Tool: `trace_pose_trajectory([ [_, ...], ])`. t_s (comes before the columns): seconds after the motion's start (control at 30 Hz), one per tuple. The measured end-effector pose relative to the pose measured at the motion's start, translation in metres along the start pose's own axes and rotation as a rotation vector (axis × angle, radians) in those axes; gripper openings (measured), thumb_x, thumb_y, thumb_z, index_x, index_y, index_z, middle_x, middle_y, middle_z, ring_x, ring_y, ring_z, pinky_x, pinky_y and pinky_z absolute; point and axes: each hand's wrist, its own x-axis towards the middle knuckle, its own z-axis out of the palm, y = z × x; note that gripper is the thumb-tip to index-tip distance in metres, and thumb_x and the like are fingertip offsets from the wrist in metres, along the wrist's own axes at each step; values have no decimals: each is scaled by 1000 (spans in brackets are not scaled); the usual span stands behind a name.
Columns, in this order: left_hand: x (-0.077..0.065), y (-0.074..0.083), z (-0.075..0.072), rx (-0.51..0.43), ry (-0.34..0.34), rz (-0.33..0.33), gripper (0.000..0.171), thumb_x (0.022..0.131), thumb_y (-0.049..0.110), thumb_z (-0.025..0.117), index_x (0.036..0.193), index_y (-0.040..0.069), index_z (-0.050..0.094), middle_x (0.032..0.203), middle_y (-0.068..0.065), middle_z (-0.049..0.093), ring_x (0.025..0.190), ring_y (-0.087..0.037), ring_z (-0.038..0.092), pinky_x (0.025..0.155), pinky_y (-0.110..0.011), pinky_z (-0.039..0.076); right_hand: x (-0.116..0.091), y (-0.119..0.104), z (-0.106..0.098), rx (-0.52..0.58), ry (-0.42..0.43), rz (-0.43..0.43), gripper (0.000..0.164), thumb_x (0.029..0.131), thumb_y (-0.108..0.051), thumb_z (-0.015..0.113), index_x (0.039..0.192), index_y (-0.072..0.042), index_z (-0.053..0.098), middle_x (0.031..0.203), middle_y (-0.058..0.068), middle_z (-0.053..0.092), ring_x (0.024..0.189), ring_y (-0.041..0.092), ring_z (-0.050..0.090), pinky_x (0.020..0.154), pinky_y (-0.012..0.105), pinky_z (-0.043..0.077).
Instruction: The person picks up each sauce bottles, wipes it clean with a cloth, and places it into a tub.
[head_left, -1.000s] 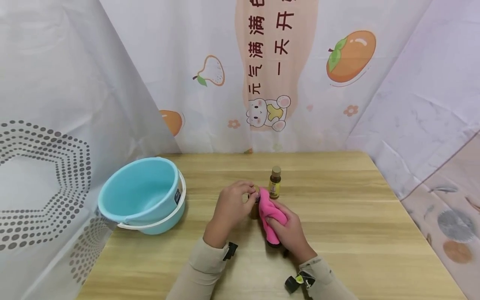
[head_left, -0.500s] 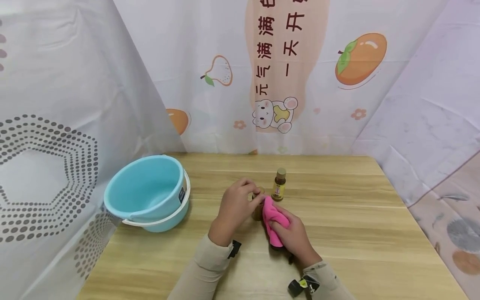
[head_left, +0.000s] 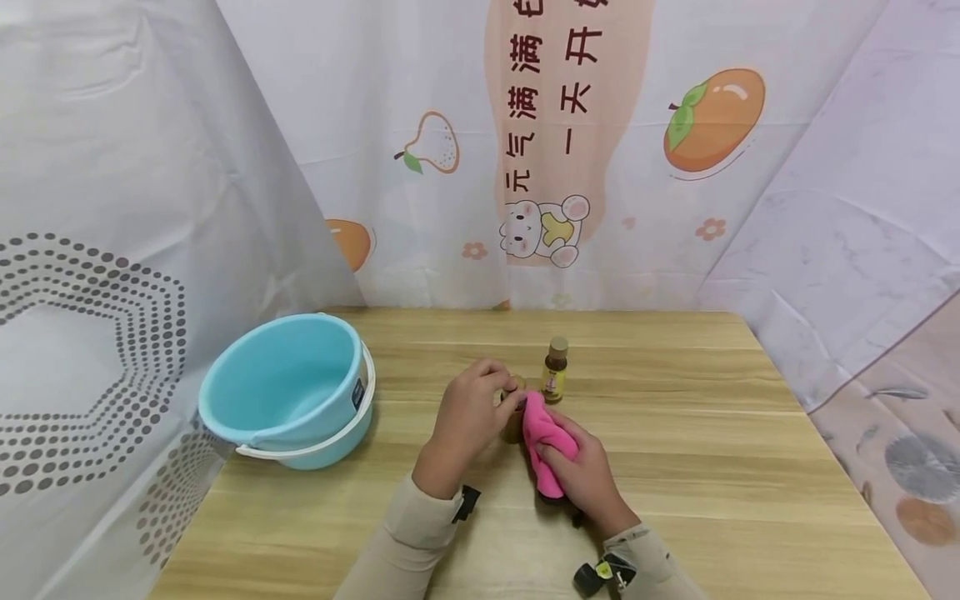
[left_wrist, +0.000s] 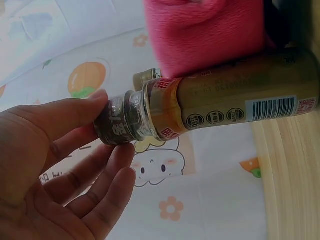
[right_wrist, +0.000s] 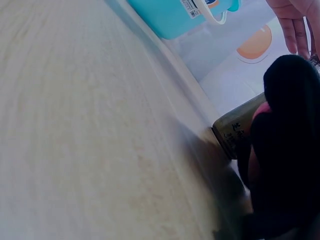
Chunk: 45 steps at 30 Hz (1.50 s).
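A dotted curtain (head_left: 75, 167) hangs left of your wood-grain desk (head_left: 712, 433), a blue bucket (head_left: 285, 367) at its left edge. Your left hand (head_left: 471, 408) pinches the cap (left_wrist: 116, 120) of a bottle (left_wrist: 230, 100) mid-desk; beside it, your right hand (head_left: 588, 467) grips pink fabric (head_left: 551, 442). Moving room stretches to the right edge.

Capped bottle (left_wrist: 220, 97), pink cloth (left_wrist: 212, 37) right beside it.
Bottle: gold-brown label, barcode toward base, clear neck, dark cap (left_wrist: 117, 122) on; roughly upright at the wood table (head_left: 697, 433), left hand (head_left: 467, 412) pinching cap. Cloth: fuzzy, bunched, gripped in right hand (head_left: 588, 471), alongside bottle's body.
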Motion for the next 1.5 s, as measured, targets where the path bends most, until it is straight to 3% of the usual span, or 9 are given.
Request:
trace_pose_trajectory([
  [0.27, -1, 1, 4, -15, -24, 13, 10, 88, 23, 85, 88, 14, 82, 99, 3, 72, 88, -11, 70, 78, -26, 60, -5, 2, -4, 83, 2, -157, 58, 92, -5, 76, 143, -29, 61, 136, 3, 65, 105, 18, 66, 84, 29, 59],
  [0.47, 2, 0, 0, -34, -30, 7, 10, 89, 21, 84, 89, 12, 82, 100, 3, 73, 89, -12, 71, 76, -25, 60, 0, -8, -4, 75, 9, -320, 61, 93, -6, 77, 148, -25, 58, 152, 2, 54, 129, 16, 58, 100, 22, 54],
  [0.6, 6, 0, -5, -29, -24, 12, 9, 89, 19, 84, 89, 11, 81, 101, 2, 73, 89, -13, 71, 76, -25, 60, 6, -13, -3, 77, 4, -370, 60, 93, -6, 76, 148, -22, 57, 152, 4, 54, 131, 17, 57, 102, 22, 52],
  [0.97, 5, 1, -2, -20, -44, 13, 10, 90, 21, 83, 90, 11, 81, 103, 1, 74, 89, -13, 72, 76, -26, 60, 4, -6, -2, 86, -25, -252, 59, 94, -4, 75, 147, -25, 58, 144, 4, 60, 111, 16, 64, 89, 28, 59],
  [1.23, 4, 0, -4, -23, -31, 7, 10, 89, 22, 84, 89, 12, 81, 101, 1, 73, 89, -14, 72, 77, -29, 60, 7, 0, 0, 42, -46, -129, 57, 92, 0, 73, 146, -12, 59, 141, 15, 63, 103, 13, 66, 85, 27, 59],
  [1.5, 4, 0, -3, -28, -52, -1, 10, 89, 22, 84, 91, 12, 81, 103, 3, 73, 92, -13, 71, 80, -29, 61, 6, 1, -1, 2, -23, 3, 55, 92, -12, 77, 142, -30, 63, 132, 5, 69, 92, 17, 66, 76, 26, 58],
])
